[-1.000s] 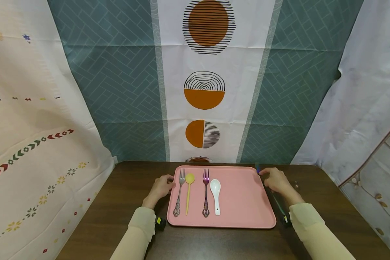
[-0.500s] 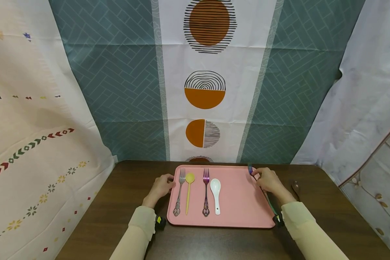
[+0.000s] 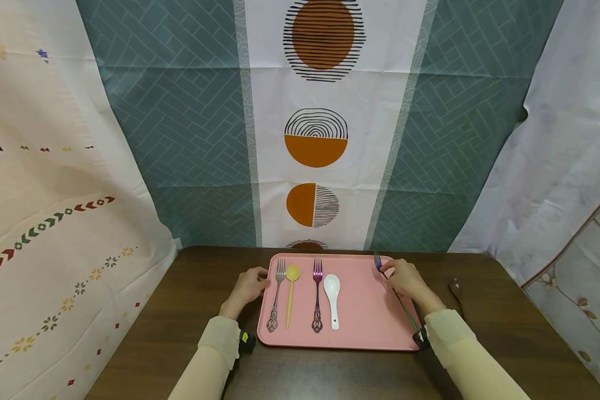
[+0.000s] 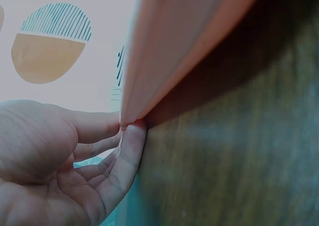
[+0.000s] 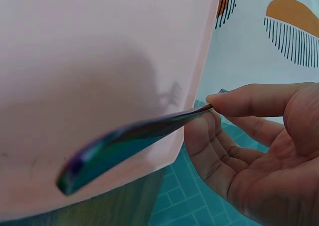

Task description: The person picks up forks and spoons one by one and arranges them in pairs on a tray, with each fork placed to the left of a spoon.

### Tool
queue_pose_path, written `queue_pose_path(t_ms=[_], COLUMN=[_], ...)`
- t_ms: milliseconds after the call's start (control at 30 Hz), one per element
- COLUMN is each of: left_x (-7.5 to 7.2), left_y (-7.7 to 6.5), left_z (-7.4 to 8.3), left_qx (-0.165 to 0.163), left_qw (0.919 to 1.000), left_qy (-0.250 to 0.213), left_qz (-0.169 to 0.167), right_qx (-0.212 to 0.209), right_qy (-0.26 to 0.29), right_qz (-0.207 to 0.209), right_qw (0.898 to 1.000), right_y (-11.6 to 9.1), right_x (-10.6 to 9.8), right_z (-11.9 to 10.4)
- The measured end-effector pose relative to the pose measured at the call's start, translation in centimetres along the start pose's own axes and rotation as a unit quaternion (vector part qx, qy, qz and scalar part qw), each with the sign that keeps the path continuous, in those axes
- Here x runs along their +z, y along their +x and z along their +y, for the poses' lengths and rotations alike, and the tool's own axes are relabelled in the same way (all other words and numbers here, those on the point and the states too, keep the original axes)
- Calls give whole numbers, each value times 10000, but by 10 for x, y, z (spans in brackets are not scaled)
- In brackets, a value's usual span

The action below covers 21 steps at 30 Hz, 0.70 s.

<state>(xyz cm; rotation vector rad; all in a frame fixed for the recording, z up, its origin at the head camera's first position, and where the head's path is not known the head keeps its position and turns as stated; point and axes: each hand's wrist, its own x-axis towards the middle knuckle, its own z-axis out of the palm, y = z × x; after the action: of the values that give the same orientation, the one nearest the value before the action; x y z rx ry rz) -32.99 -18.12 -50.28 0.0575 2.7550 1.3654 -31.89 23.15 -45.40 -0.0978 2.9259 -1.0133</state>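
My right hand (image 3: 407,282) pinches an iridescent blue-green fork (image 5: 124,141) between thumb and fingers, above the right part of a pink tray (image 3: 362,325). The fork is slanted, tines toward the back, and its shadow falls on the tray in the right wrist view. At the tray's left edge, my left hand (image 3: 247,288) pinches the rim (image 4: 169,52) between thumb and fingers. Side by side on the tray lie a silver fork (image 3: 278,283), a yellow spoon (image 3: 292,274), a purple fork (image 3: 317,278) and a white spoon (image 3: 331,288).
A dark metal spoon (image 3: 455,288) lies on the brown wooden table (image 3: 200,311), right of the tray and partly behind my right arm. A patterned cloth (image 3: 195,133) hangs behind the table's back edge. Light cloths hang at both sides.
My right hand has moved left with the fork, from the tray's right edge to over the tray. More of the dark spoon now shows. My left hand and the tray hold still.
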Motion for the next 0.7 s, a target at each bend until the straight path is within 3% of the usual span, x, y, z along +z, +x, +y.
queue_pose_path(t_ms=[533, 700], left_x=[-1, 0], left_y=[-1, 1], left_z=[0, 0], left_qx=[9, -32], left_qw=[10000, 10000], left_qy=[-54, -64], left_qz=[-10, -1], right_qx=[62, -292], right_qy=[126, -127], right_qz=[-36, -2], right_qw=[9999, 9995], right_y=[6, 8], right_x=[17, 25], right_z=[-11, -13])
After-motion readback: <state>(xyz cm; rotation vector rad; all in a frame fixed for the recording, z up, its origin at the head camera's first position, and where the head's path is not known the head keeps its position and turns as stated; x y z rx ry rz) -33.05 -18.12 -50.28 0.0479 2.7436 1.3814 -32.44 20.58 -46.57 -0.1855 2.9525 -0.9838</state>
